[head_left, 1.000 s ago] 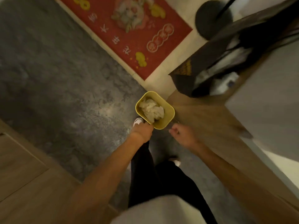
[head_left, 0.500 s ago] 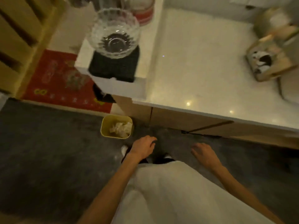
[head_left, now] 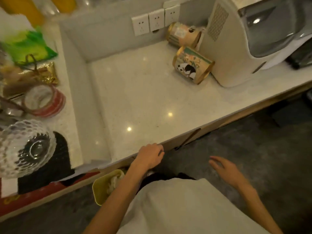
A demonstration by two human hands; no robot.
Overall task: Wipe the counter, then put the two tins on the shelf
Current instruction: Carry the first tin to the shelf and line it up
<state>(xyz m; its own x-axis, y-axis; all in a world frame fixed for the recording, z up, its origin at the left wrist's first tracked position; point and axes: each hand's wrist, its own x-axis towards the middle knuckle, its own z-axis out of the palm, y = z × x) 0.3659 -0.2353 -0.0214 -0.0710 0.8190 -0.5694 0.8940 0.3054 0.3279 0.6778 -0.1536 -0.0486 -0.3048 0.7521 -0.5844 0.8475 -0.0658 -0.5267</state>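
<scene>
Two round tins stand on the white counter at its far right: a panda tin beside the cream appliance, and a peach tin behind it by the wall sockets. My left hand hangs at the counter's front edge, fingers loosely curled, holding nothing. My right hand hovers over the dark floor in front of the counter, fingers spread and empty. The raised white shelf runs along the counter's left side.
The shelf carries a glass bowl on a black mat, a red-rimmed jar, a gold bag and a green packet. A cream appliance stands at the right. A yellow bin with crumpled paper stands on the floor below.
The view has swung up from the yellow bin on the floor to the counter. Both hands have risen with it, the left now at the counter's edge, both still empty.
</scene>
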